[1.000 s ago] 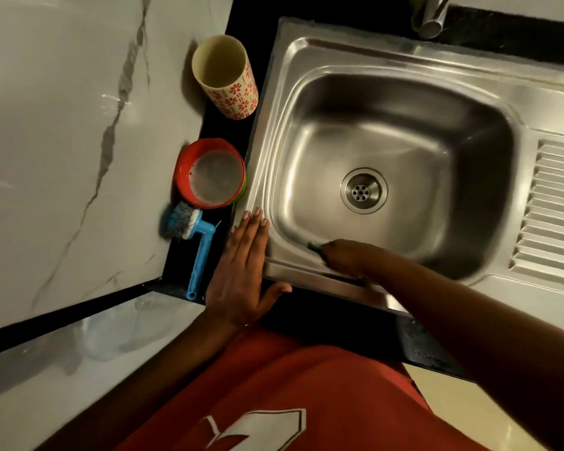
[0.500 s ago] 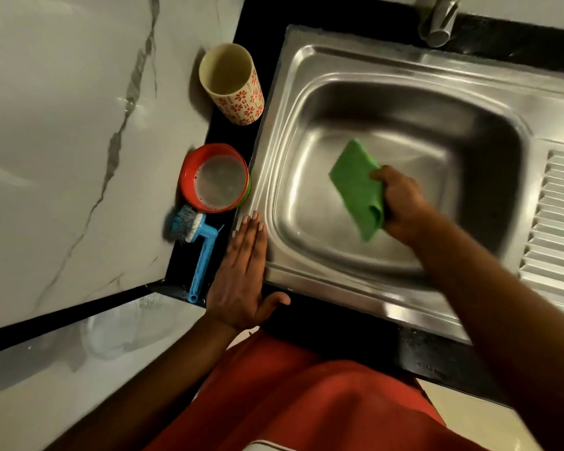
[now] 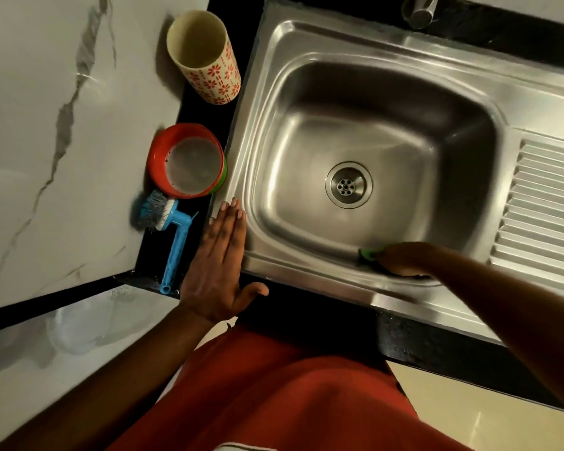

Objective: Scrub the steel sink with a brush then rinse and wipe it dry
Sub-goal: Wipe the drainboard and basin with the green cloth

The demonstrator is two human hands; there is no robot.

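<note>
Basically the wipe-dry step was on: right hand (image 3: 404, 259) gripped a green cloth (image 3: 369, 253) at the steel sink's (image 3: 306, 50) near wall, left hand (image 3: 220, 260) flat on its near-left rim, blue brush (image 3: 171, 234) idle beside it, so probably the rim needed wiping next.

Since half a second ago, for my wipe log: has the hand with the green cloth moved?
Yes. The right hand with the green cloth went from beside the drain to the basin's near wall, toward the person.
</note>
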